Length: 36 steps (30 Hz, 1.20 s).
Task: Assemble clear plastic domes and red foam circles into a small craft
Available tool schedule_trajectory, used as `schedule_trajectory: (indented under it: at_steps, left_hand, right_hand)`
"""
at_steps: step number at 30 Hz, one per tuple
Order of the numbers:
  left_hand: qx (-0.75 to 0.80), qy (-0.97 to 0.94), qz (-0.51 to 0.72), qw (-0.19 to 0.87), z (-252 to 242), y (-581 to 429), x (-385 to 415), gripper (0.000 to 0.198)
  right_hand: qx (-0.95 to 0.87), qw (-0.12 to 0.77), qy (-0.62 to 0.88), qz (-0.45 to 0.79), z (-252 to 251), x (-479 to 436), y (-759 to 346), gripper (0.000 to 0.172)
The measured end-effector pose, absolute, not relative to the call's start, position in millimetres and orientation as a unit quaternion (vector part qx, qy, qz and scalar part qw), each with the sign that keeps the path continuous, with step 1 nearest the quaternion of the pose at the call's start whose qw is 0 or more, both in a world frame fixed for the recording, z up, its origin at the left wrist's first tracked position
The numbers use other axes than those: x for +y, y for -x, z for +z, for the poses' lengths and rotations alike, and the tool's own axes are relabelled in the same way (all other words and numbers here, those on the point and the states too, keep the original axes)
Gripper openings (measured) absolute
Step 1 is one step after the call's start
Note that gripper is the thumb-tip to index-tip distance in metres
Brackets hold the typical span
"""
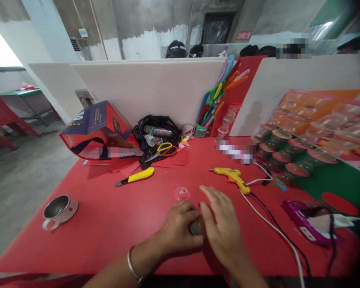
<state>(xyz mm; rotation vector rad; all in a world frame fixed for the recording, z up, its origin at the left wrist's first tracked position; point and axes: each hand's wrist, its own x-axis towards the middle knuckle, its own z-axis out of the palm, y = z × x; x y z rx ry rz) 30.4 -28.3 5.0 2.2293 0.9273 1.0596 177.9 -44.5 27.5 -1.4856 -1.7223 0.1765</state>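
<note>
The left hand [181, 224] is curled around a small green-edged piece [194, 229], mostly hidden between the 2 hands near the tabletop's near edge; probably this curl keeps it steady. The right hand [223, 226] stands beside it with fingers straight, not wrapped around anything; whether its palm presses the piece, I cannot tell. Just beyond the hands lies a clear pink round part [182, 194], apparently left within reach. The yellow glue gun [232, 176] lies on its side toward the right edge, perhaps because its cable leads that way. The yellow cutter [141, 175] rests farther left, with its blade pointing to the left edge, where a metal mug [67, 211] stands. Along the far edge, a green cup [201, 131] gathers pens, and white boards [153, 86] stand upright as a partition. The tabletop [108, 228] is smooth and red; at its right side, clear containers [297, 148] are stacked. Behind, the room has a rough, partly whitened wall [150, 20] and a grey floor [27, 152].
</note>
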Motion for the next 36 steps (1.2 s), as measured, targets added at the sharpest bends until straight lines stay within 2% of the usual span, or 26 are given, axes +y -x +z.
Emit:
schedule_trajectory:
  at_steps: [4,8,15,22,25,29,31,36]
  left_hand:
    - [0.233,-0.800,0.453,0.316,9,-34,-27,0.044]
    - [0.201,-0.780,0.480,0.348,12,-30,-25,0.050]
    - [0.276,-0.774,0.461,0.335,3,-32,-30,0.028]
    - [0.235,-0.757,0.481,0.375,7,-32,-27,0.035]
    - [0.231,-0.753,0.486,0.378,8,-32,-26,0.038]
    - [0.253,-0.758,0.477,0.366,6,-30,-28,0.029]
    - [0.257,-0.765,0.460,0.370,8,-28,-30,0.033]
    - [0.290,-0.727,0.484,0.392,23,-22,-27,0.039]
  right_hand:
    - [-0.720,0.335,0.608,0.015,24,-32,-147,0.049]
    - [-0.728,0.301,0.616,0.001,28,-24,-144,0.053]
    - [-0.715,0.292,0.629,-0.089,43,-19,-160,0.049]
    - [-0.741,0.279,0.593,-0.145,43,-29,-145,0.044]
    - [-0.756,0.275,0.578,-0.137,47,-23,-141,0.044]
    - [-0.740,0.272,0.603,-0.120,49,-7,-152,0.045]
    - [-0.729,0.277,0.617,-0.105,45,0,-164,0.045]
    - [-0.701,0.312,0.640,0.039,19,12,-188,0.040]
